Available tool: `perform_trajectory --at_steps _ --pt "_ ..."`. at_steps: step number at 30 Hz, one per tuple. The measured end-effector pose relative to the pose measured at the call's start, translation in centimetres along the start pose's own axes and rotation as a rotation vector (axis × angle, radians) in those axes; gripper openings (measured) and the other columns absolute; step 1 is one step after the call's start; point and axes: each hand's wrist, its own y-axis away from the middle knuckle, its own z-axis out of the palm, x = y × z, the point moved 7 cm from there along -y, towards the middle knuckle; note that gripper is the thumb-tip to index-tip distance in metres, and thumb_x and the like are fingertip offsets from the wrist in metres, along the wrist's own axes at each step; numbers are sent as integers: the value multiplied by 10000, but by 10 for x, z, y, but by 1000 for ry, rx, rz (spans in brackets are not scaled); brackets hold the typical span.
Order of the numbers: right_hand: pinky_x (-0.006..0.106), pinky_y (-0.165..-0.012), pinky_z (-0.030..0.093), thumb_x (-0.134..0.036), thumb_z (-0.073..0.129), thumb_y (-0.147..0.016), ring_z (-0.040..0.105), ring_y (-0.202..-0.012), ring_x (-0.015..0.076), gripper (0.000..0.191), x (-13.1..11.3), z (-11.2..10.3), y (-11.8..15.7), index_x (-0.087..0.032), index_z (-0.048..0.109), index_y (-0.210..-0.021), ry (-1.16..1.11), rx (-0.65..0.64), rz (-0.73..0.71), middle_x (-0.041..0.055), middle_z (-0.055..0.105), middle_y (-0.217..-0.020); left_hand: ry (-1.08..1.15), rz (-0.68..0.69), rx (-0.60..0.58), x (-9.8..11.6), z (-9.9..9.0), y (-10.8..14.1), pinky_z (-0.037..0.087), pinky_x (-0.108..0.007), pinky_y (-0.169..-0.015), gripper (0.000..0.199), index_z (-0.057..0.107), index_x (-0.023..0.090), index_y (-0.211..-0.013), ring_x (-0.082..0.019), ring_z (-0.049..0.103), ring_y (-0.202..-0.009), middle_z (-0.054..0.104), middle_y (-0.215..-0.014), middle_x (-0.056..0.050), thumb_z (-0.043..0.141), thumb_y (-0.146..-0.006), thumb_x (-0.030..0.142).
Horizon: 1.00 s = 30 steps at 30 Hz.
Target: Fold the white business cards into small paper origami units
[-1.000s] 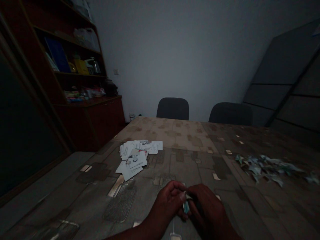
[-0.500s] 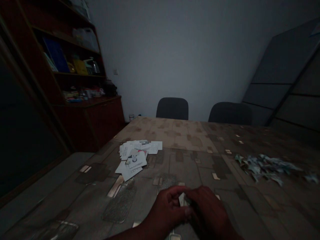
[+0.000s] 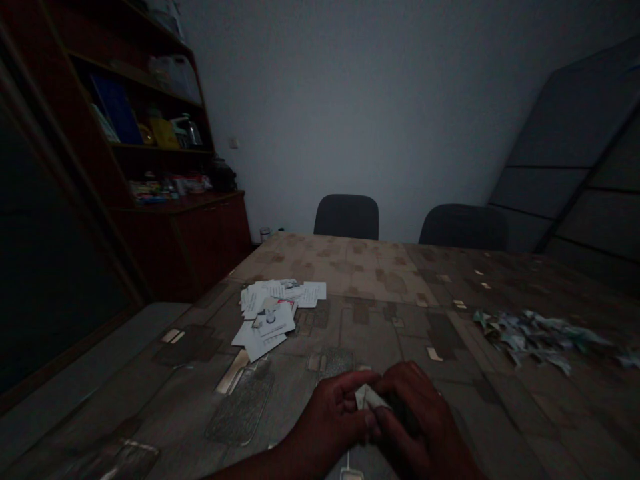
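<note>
A small pale piece of folded paper point(image 3: 369, 397) is held between both hands near the table's front edge. My left hand point(image 3: 336, 412) closes on its left side with thumb and fingers. My right hand point(image 3: 417, 413) grips the right side, its fingers bent over the paper and hiding part of it. To the left lies a loose pile of white printed paper pieces point(image 3: 270, 320). At the right is a heap of small folded paper shapes point(image 3: 543, 337), greenish and white.
A patterned cloth covers the table point(image 3: 360, 267). Two dark chairs point(image 3: 347, 217) point(image 3: 463, 225) stand at its far side. A reddish-brown cabinet point(image 3: 210, 233) with loaded shelves is at the left, and a grey panel point(image 3: 560, 133) at the right.
My right hand has shifted slightly, its fingers raised and its thumb now showing against the paper. More of the folded paper is visible between the hands.
</note>
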Motion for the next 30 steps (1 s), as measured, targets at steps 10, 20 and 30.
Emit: perform_trajectory --at_steps 10,20,30 --pt "328 -639 479 -173 611 -861 595 -752 213 124 -1 0 4 -189 571 -978 53 -22 -30 49 639 -837 -206 12 -44 5 6 5 387 -208 -562 488 677 147 -1164 -93 490 -579 549 -681 24 616 -683 92" --pt "336 -613 467 -112 567 -865 597 -686 205 133 -13 -4 1 -159 598 -985 119 28 -129 65 678 -801 -107 -24 -44 -15 1 0 439 -238 -549 570 618 126 -1224 -134 588 -576 590 -688 1 649 -655 136" --pt "311 -630 530 -148 563 -888 650 -736 202 189 -1 -6 1 -207 603 -1063 -18 -37 13 44 688 -836 -42 -30 -58 2 8 3 394 -196 -457 412 655 107 -1080 -106 589 -502 619 -674 -14 674 -727 319"
